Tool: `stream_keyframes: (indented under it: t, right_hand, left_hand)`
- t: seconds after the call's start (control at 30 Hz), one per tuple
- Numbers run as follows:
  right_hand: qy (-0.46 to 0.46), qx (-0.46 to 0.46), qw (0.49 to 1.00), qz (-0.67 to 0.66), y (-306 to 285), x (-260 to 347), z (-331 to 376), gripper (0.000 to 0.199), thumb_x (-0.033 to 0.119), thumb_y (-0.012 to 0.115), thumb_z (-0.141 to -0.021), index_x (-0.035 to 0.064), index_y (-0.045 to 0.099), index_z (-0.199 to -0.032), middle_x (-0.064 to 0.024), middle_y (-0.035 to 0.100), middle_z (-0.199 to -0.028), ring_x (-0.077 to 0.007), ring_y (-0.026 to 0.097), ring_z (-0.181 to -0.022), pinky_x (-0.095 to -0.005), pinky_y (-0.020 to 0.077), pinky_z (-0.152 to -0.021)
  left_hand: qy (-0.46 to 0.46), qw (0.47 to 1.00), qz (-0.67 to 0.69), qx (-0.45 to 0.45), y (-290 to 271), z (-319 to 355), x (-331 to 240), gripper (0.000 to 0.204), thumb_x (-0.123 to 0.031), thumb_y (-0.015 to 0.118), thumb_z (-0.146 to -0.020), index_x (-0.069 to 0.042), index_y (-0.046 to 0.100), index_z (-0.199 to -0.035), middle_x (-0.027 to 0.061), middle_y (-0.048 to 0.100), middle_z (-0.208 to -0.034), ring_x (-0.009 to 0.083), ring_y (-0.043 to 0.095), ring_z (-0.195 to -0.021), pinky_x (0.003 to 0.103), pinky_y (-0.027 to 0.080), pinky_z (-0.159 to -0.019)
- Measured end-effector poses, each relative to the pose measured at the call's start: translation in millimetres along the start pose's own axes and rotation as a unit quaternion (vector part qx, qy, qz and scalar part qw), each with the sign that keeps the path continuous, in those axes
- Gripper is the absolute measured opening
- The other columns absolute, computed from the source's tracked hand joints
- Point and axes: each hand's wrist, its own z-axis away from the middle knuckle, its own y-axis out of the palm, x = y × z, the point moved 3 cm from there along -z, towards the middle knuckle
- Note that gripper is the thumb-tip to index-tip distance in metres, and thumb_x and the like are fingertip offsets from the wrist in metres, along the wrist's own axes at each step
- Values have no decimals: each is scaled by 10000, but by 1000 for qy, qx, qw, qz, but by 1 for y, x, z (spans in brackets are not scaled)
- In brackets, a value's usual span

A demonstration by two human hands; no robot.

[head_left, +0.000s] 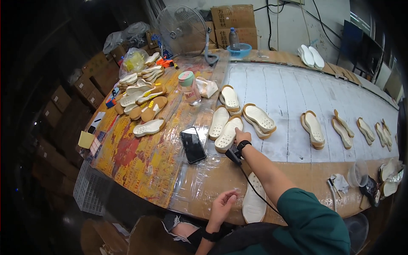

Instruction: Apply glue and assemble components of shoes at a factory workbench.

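My right hand (242,136) reaches across the table and grips the right edge of a cream shoe sole (226,137) with a tan rim and small holes at its heel; part of the fingers is hidden. Close beside that sole lie another sole (219,120) on its left, a stacked pair (259,119) on its right and more soles (230,98) behind. My left hand (222,205) hovers near the front edge, fingers loosely curled and apart, with nothing visible in them. To its right lies a large white sole (254,202), partly under a black cable.
Left of my right hand lie a black phone (193,145) and a glass jar (189,89). A heap of soles (142,100) covers the far left. Soles (313,129) line the white board to the right. A fan (180,29) and blue basin (239,51) stand behind.
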Motion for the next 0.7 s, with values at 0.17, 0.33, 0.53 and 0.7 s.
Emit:
stream_keyframes:
  t: [0.17,0.33,0.53,0.7]
  right_hand:
    - [90,183,970,-131,-21,31,18,222,120,665,-617,-55,562,-706,-120,580,-659,-183,551,-469,-270,465,-419]
    - [0,488,868,-96,-101,69,101,128,127,618,-703,8,572,-717,-42,557,-667,-112,553,-573,-226,485,-543]
    - [-29,612,788,56,-215,70,199,237,220,517,-834,-4,592,-817,-26,559,-686,-74,519,-584,-209,469,-553]
    - [-322,547,768,86,-230,76,198,287,220,498,-854,0,572,-1022,-27,561,-682,-71,516,-605,-204,442,-576]
  left_hand:
    - [13,1000,-7,0,7,5,-1,232,-95,512,-842,14,517,-1047,52,582,-935,112,545,-858,224,426,-788]
    - [104,985,82,-114,-18,2,-33,367,-186,506,-853,-17,418,-1167,60,501,-1073,137,499,-943,271,433,-793]
    - [188,982,-19,-11,11,2,-75,543,-53,521,-818,-11,247,-1285,95,413,-1192,149,424,-1069,274,371,-886]
    - [88,996,7,27,50,30,-69,486,-45,496,-834,0,293,-1274,82,485,-1106,112,482,-970,233,402,-825]
